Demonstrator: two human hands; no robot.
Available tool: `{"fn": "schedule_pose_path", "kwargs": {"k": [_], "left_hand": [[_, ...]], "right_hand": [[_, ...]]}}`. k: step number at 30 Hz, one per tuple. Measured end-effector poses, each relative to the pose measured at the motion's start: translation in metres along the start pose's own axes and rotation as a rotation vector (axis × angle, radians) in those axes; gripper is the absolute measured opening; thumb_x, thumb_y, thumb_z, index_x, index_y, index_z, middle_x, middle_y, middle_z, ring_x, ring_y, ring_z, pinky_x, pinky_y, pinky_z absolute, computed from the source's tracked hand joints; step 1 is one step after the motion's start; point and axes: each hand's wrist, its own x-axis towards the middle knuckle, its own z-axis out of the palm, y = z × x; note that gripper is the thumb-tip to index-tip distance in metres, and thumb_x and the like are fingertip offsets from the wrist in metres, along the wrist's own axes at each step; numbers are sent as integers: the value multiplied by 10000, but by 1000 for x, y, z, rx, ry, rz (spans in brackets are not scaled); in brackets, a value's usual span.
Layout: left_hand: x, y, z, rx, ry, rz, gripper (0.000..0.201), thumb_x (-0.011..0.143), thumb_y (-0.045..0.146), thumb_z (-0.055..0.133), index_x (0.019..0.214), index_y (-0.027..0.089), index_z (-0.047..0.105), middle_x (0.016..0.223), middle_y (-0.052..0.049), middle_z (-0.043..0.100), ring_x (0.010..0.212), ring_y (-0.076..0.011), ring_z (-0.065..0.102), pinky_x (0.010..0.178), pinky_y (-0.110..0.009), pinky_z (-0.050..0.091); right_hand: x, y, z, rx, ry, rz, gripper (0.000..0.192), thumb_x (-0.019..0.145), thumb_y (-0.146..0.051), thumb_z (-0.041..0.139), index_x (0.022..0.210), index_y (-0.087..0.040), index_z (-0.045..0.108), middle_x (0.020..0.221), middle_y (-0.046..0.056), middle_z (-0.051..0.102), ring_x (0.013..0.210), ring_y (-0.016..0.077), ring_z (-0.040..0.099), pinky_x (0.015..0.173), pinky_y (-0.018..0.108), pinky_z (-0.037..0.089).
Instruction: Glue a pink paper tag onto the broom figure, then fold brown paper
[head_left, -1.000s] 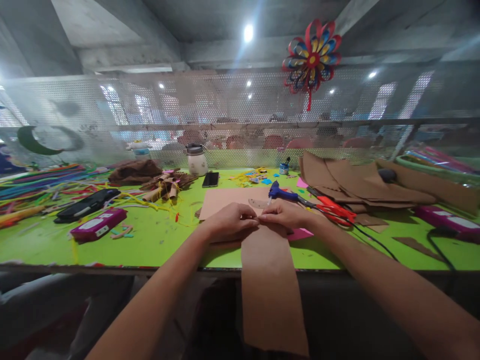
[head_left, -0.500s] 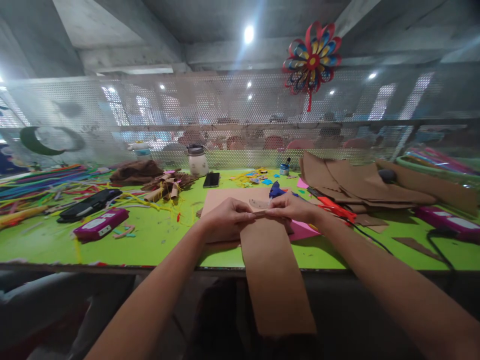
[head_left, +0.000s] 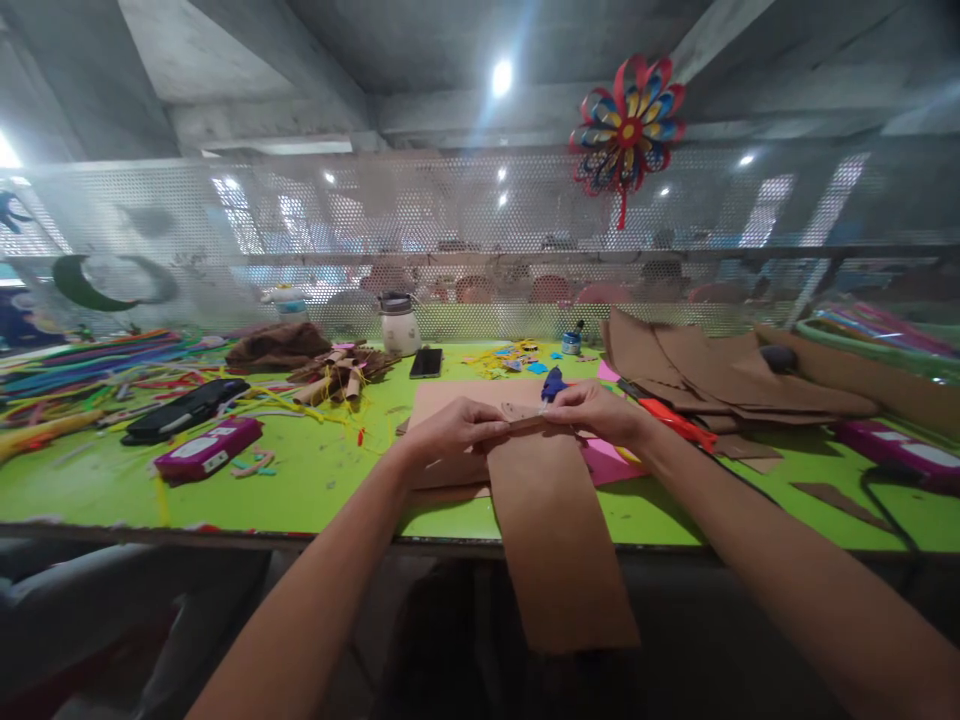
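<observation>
A long strip of brown kraft paper point(head_left: 561, 540) hangs from my fingers over the table's front edge. My left hand point(head_left: 461, 432) pinches the left side of its narrow top end, which looks folded or rolled. My right hand point(head_left: 592, 412) grips the right side of that end between thumb and fingers. Just behind the fingertips shows a small pale piece with markings point(head_left: 519, 410). Flat under my hands lies a larger brown sheet point(head_left: 435, 398). Beyond my right hand is a blue-handled tool point(head_left: 553, 384), partly hidden. Pink paper point(head_left: 609, 462) sticks out below my right wrist.
Left on the green table point(head_left: 300, 500) are a purple box point(head_left: 210, 450), a black case point(head_left: 184, 410) and coloured strips. A phone point(head_left: 427, 363) and white jar point(head_left: 400, 325) stand behind. Right are brown paper sheets point(head_left: 720, 370), a red tool point(head_left: 679, 424) and another purple box point(head_left: 900, 448).
Both hands keep hold of the strip's top end. The strip's lower end has risen slightly. The whole view has shifted a little.
</observation>
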Motion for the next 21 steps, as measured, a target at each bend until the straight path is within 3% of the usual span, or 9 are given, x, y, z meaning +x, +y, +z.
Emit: {"fn": "schedule_pose_path", "kwargs": {"k": [4,9,11,14,17,21], "left_hand": [[-3,4,-1,-117,41,-10,344,840,419,500,717,115,603,560,12,504,518,-83,449,514,-207,337],[-3,4,1,-443,142,-46,313,800,405,583,687,112,574,574,29,451,517,-68,415,512,-204,344],[-2,3,5,-583,126,-52,282,783,383,615,721,109,591,588,29,455,523,-65,410,514,-203,336],[-3,2,14,-778,27,-56,234,743,335,670,743,107,615,646,6,504,564,-71,449,542,-211,351],[-5,0,25,-950,-92,-106,210,719,307,698,789,120,634,623,11,512,537,-69,454,535,-216,355],[-5,-1,37,-996,-172,-151,265,679,319,733,828,113,659,693,-25,590,633,-107,537,632,-248,411]], "right_hand": [[4,3,-2,153,57,-15,281,652,-378,738,647,-120,626,561,9,598,443,76,472,433,215,356],[4,-2,1,381,53,-122,336,778,-469,598,794,-139,654,713,46,655,620,126,585,616,267,474],[0,-8,7,373,16,-149,300,766,-405,636,954,-171,646,825,45,672,703,136,613,672,275,488],[-9,-17,19,269,-154,-156,488,680,-255,732,1144,-207,587,919,47,668,787,149,622,716,281,493],[-15,-24,27,179,-312,-215,363,697,-228,715,1049,-163,654,896,65,657,813,152,605,736,287,488],[-18,-27,31,120,-287,-357,119,713,-228,702,805,-152,700,864,51,622,825,142,571,722,263,469]]}}
